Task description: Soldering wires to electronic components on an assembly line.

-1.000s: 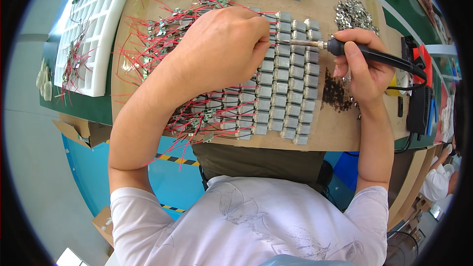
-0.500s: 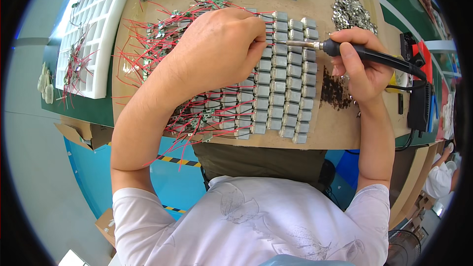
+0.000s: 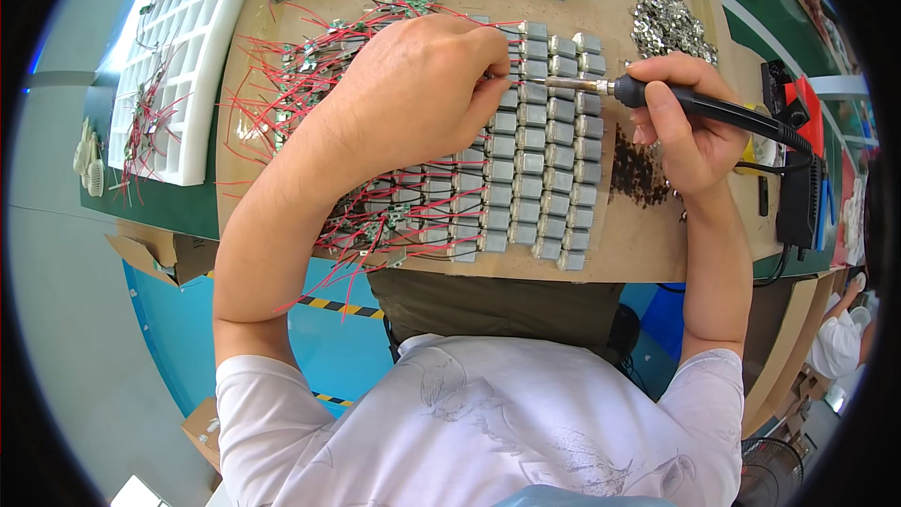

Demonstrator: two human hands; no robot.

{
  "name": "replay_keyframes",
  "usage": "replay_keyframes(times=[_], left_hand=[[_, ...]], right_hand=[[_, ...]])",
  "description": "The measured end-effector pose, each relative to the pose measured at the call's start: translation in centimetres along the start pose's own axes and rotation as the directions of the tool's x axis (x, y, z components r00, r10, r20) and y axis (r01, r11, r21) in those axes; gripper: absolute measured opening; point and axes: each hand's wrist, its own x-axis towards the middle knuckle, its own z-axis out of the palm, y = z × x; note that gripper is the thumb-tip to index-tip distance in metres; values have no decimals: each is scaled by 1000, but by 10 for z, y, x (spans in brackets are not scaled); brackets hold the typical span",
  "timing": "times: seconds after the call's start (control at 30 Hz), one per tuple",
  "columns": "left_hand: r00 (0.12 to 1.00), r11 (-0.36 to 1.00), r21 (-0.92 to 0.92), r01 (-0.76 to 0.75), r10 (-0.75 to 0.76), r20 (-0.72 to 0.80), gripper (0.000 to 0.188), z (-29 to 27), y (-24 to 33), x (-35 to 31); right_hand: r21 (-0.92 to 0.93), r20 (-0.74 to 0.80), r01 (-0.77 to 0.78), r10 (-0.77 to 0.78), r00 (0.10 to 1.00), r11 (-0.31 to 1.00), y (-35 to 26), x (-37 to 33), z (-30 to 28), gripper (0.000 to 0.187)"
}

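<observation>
My right hand (image 3: pixel 693 122) grips a soldering iron (image 3: pixel 685 99) by its dark handle. The iron's metal tip points left and rests at a small grey motor in the upper rows. Opposite it, my left hand (image 3: pixel 436 84) is closed in a pinch, and a thin dark wire (image 3: pixel 522 82) shows between its fingertips and the iron tip. Small grey motors (image 3: pixel 530 162) stand in tight rows beneath and beside both hands. Red and black wires with small green circuit boards (image 3: pixel 380 225) lie across the left-hand rows. My left hand hides part of these rows.
A white compartment tray (image 3: pixel 192 84) with wired boards stands at the left. Piles of small metal pieces (image 3: pixel 671 28) lie at the back. Dark brown crumbs (image 3: pixel 638 167) are scattered right of the motors. A black box-shaped unit (image 3: pixel 800 202) and the iron's cable are at the right edge.
Almost nothing differs: both hands and the iron tip stay at the same motor. The whole view has shifted very slightly.
</observation>
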Motion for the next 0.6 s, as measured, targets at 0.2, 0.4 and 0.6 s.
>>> replay_keyframes(times=[0.2,0.4,0.6], left_hand=[[999,997,-83,-3,7,46,21,-10,5,-1],[989,993,-56,-104,109,100,16,-10,-1,-2],[993,996,-39,-77,81,88,12,-9,2,-4]], right_hand=[[3,4,10,-10,1000,1000,1,0,-1,13],[16,7,9,-9,1000,1000,0,0,0,14],[-2,-1,28,-28,1000,1000,1,0,-1,13]])
